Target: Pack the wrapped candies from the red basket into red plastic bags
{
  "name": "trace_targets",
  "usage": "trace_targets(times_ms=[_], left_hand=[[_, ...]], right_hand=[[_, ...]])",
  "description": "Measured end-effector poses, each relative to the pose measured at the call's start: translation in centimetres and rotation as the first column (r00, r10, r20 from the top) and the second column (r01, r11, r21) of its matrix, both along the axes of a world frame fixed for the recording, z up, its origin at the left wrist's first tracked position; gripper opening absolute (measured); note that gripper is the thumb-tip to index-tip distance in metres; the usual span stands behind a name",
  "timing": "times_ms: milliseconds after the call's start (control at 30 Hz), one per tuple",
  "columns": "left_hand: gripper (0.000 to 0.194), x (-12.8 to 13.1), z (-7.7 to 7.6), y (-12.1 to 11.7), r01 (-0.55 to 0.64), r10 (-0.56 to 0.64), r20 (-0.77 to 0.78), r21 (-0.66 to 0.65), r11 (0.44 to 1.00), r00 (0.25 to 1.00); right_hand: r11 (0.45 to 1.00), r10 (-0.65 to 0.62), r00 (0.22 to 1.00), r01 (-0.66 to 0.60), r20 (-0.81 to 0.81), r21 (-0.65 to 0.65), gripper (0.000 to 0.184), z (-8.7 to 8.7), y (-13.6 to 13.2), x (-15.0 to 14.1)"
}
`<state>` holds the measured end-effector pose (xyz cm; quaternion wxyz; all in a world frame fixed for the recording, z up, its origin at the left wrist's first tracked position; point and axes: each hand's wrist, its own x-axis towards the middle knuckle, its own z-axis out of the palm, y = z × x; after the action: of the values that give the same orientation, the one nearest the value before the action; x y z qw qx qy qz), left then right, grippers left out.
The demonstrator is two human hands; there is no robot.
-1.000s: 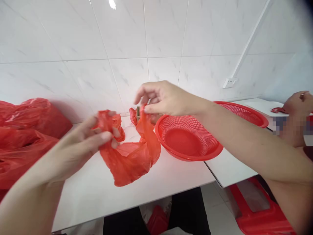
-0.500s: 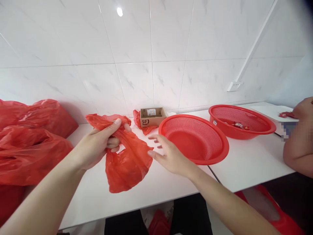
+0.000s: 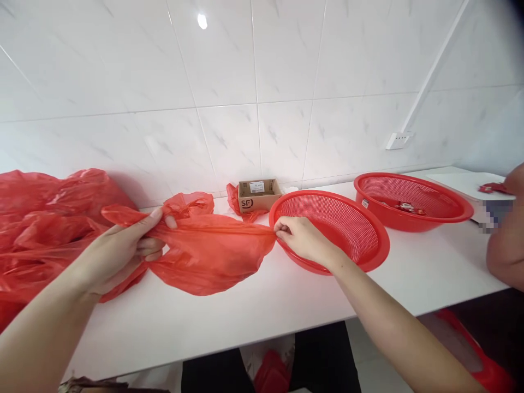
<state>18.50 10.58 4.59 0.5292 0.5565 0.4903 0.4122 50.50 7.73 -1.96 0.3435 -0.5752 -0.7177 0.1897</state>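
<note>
A thin red plastic bag (image 3: 213, 254) is stretched sideways above the white table, between my two hands. My left hand (image 3: 135, 240) is closed round its gathered end, thumb on top. With fingertips pinched together, my right hand (image 3: 301, 234) grips the bag's other end, in front of the near rim of a red perforated basket (image 3: 327, 199). A darker patch shows through the bag; what makes it I cannot make out.
Large red plastic bags (image 3: 77, 202) are heaped at the left. By the wall stands a small cardboard box (image 3: 257, 203) with red plastic around it. A second red basket (image 3: 417, 218) holds small wrapped items. A co-worker's arm (image 3: 503, 240) rests at the right edge.
My right hand has gone from open beside the bag to pinching its end. The bag, hanging down before, is now pulled out sideways, and my left hand has moved left.
</note>
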Motion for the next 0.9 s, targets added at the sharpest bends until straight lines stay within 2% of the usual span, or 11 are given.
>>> trace_targets(times_ms=[67,133,200,267,333,400,533,633,700,800,900], left_hand=[[0.029,0.8,-0.2,-0.2,0.040,-0.040,-0.013,0.022,0.999,0.999],[0.033,2.3,-0.5,-0.5,0.131,-0.128,-0.068,0.042,0.990,0.989],[0.037,3.9,-0.9,-0.8,0.243,-0.236,-0.133,0.037,0.969,0.963],[0.040,5.1,-1.3,-0.8,0.315,-0.306,-0.162,0.030,0.949,0.938],[0.040,5.7,-1.7,-0.6,0.327,-0.319,-0.159,0.029,0.945,0.935],[0.038,5.6,-1.8,-0.4,0.315,-0.311,-0.129,0.018,0.949,0.942],[0.030,4.5,-1.6,-0.3,0.369,-0.367,-0.035,0.034,0.929,0.929],[0.027,4.0,-1.3,-0.7,0.461,-0.448,-0.135,0.078,0.884,0.884],[0.021,4.2,-1.3,-1.1,0.529,-0.490,-0.276,0.085,0.845,0.827],[0.011,5.2,-1.7,-1.7,0.553,-0.431,-0.477,0.146,0.820,0.766],[0.017,6.2,-2.9,-2.0,0.459,-0.115,-0.632,0.414,0.786,0.766]], right_hand=[[1.000,-0.020,0.996,0.020,0.085,-0.005,0.018,1.0,-0.2,0.2],[0.998,-0.003,1.000,0.001,0.025,0.070,0.013,1.8,0.0,-0.8],[0.985,0.131,0.983,-0.114,-0.126,0.132,0.021,2.5,0.5,-2.6],[0.948,0.312,0.916,-0.282,-0.254,0.147,0.031,3.1,1.1,-4.5],[0.911,0.411,0.862,-0.379,-0.296,0.160,0.022,3.5,1.5,-5.8],[0.903,0.424,0.862,-0.380,-0.276,0.201,0.009,3.9,1.1,-6.3],[0.880,0.449,0.863,-0.382,-0.231,0.284,0.005,4.7,-1.9,-5.5],[0.819,0.566,0.794,-0.513,-0.221,0.257,0.014,4.8,-3.6,-4.9],[0.821,0.571,0.757,-0.522,-0.317,0.233,0.023,4.2,-3.4,-5.1],[0.900,0.423,0.769,-0.418,-0.479,0.124,0.028,2.2,-1.7,-6.1],[0.909,0.329,0.764,-0.415,-0.556,-0.032,0.030,0.3,-0.1,-6.7]])
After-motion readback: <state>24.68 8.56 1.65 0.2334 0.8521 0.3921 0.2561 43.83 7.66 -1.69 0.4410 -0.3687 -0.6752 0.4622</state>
